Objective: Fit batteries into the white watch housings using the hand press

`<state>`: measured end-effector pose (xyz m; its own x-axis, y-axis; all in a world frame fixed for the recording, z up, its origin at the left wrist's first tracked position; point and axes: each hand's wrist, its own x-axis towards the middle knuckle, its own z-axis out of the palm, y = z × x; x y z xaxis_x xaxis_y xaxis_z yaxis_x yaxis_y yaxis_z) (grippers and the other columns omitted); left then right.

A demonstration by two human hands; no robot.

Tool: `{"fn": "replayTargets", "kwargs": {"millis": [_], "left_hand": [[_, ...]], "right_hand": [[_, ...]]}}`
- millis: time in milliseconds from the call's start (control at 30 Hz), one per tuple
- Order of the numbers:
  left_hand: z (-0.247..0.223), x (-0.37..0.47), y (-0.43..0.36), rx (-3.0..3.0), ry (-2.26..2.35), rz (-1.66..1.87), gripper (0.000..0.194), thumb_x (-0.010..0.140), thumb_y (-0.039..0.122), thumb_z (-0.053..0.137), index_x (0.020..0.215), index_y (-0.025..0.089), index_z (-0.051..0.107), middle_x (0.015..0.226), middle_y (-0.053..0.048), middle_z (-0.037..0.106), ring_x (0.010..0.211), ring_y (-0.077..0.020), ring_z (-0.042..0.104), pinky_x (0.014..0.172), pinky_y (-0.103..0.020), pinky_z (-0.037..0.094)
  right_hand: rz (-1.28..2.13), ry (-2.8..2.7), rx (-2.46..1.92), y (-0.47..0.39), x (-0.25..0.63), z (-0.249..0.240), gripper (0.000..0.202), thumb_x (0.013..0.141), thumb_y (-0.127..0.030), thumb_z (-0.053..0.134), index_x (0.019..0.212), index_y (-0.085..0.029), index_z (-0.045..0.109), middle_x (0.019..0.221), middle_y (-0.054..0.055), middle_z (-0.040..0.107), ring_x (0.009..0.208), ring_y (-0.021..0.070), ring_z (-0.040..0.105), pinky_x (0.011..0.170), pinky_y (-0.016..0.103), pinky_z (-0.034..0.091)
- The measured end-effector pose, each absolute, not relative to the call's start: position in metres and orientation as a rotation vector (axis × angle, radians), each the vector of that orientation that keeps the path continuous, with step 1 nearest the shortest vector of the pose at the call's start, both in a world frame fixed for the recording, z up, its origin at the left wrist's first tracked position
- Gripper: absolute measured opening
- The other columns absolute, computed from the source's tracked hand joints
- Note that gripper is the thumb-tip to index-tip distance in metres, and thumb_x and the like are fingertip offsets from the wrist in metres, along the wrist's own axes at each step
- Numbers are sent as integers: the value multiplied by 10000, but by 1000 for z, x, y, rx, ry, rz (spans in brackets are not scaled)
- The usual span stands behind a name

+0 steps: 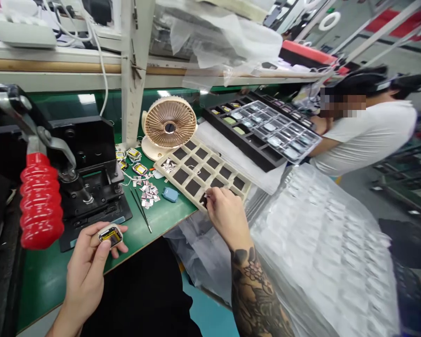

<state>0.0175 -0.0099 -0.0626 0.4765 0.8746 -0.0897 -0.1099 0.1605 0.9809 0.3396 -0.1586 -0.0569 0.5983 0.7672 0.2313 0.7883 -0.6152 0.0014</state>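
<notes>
My left hand (91, 262) is closed around a smartwatch case (111, 235), its open face turned up with yellow and dark parts inside. At the near corner of a beige compartment tray (182, 191), my right hand (226, 213) has its thumb and fingers pinched together. What they hold, if anything, is too small to make out. Black squares line most of the tray's compartments, and one at the left holds small pale pieces (169, 165). Between the hands lie black tweezers (141, 210), a scatter of small pinkish-silver pieces (149, 193) and a blue case (170, 194).
A press with a red handle (41, 201) stands at the left. Behind the tray is a beige fan (170, 124), with several wired watch parts (133, 154) nearby. A clear plastic tray (273, 126) rests on a black foam tray (252, 152). Bagged sheets (319, 248) lie right; a co-worker (365, 124) sits beyond.
</notes>
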Motion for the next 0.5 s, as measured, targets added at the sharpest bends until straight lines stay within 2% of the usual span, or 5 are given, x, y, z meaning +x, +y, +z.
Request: {"fn": "replayTargets", "kwargs": {"millis": [133,300,500], "left_hand": [[-63,18,-11,1207,814,821,284,1095,431,673,1256,211,593,1220,-128,827,858,-227,773,727,-356,574],[-59,18,-11,1228,831,810,281,1083,430,692,1242,216,603,1199,-114,835,842,-216,771,734,-348,581],[-58,18,-11,1263,844,804,298,1062,455,717,1209,219,611,1164,-117,844,811,-224,767,718,-356,588]], "right_hand": [[-308,-1295,-2654,-166,342,-58,149,1044,-198,550,1132,-199,671,1020,85,717,962,260,653,833,369,413],[-371,-1341,-2757,-167,333,-47,209,1060,-224,602,1256,-207,673,1055,86,764,1028,297,658,854,404,405],[-265,-1329,-2804,-159,334,-51,118,1042,-187,609,1107,-210,705,1023,86,725,1012,276,658,831,390,403]]}}
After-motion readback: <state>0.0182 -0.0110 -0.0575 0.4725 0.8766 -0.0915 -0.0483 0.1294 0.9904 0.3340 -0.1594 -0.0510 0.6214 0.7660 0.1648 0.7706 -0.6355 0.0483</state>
